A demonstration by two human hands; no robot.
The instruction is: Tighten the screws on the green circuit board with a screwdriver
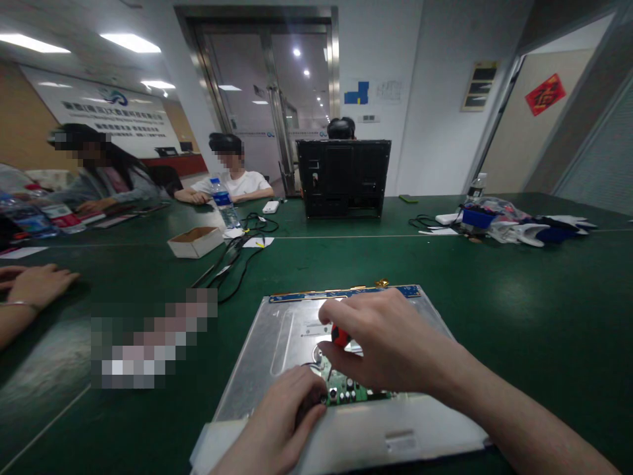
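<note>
Lying nearest the camera, the metal panel (254, 363) is looking unclamped, so an uneven push could be shifting it. Over the panel's middle, the right hand (383, 330) is hovering, thumb and fingers bent in a grip. On the panel's near part, the left hand (289, 402) is resting with curled fingers; whether it is pinching anything, I cannot tell. On the panel, between both hands, a green circuit board (341, 382) is showing bare components — a slip could be scratching one. Along the panel's far edge, a blue strip (316, 297) is lying exposed to straying knuckles. Above the panel's middle, a red tool (339, 336) is sitting in the right hand's grip — fingers are hiding its tip, so poor aim would be the likeliest cause of slipping. Beside the left fingertips, thin wires (311, 364) are crossing the panel; snagging could be pulling them loose. Just beyond the panel's far edge, a small gold piece (382, 282) is lying.
</note>
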